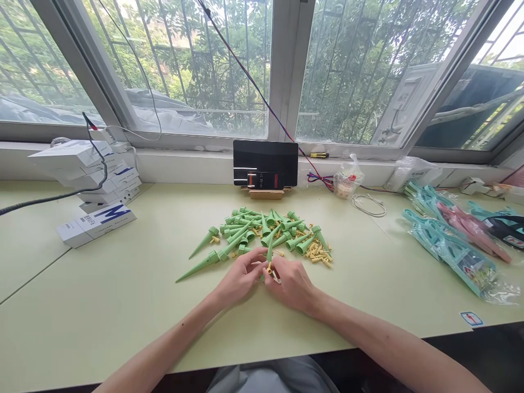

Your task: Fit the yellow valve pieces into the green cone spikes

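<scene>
The left hand (244, 275) and right hand (290, 281) are together, fingers closed on a green spike (269, 253) with a yellow fitting (269, 269) at its near end, just before the spike pile (282, 239). Loose yellow fittings (318, 254) lie at the pile's right. Behind it stands a dark screen (266, 155); boxes (97, 225) sit well left, wrapped turquoise hangers (440, 246) well right.

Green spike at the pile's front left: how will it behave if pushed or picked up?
The green spike looks like moulded plastic, so it is probably stiff and fairly light for its size. Lying on its side, tapering from a wider collar to a point, it may roll in an arc.
</scene>
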The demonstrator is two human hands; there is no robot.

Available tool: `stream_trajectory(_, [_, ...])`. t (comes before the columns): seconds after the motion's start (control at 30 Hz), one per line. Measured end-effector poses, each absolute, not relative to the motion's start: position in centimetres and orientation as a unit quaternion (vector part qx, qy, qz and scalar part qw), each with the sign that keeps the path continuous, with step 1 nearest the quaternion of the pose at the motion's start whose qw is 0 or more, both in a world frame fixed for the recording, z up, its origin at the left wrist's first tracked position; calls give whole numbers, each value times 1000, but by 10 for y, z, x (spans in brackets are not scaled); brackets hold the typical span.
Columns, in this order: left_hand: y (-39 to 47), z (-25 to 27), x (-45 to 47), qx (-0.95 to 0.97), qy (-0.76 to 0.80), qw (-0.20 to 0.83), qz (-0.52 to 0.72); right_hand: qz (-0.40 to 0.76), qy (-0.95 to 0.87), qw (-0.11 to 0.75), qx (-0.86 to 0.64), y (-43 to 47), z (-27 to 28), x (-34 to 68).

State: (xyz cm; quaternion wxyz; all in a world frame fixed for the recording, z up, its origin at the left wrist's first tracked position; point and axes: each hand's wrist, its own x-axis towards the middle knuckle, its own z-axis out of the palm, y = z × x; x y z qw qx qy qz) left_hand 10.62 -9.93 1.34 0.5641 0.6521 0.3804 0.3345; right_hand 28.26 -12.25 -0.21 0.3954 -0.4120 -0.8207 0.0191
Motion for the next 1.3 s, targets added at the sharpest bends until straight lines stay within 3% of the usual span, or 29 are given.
stream_trajectory(0.9, [-102,21,109,656,346,591,317,-20,-835,368,-408,-120,-6,284])
stream_trajectory(1.3, [-97,25,106,660,374,550,349,56,-820,379,-425,-120,1,286])
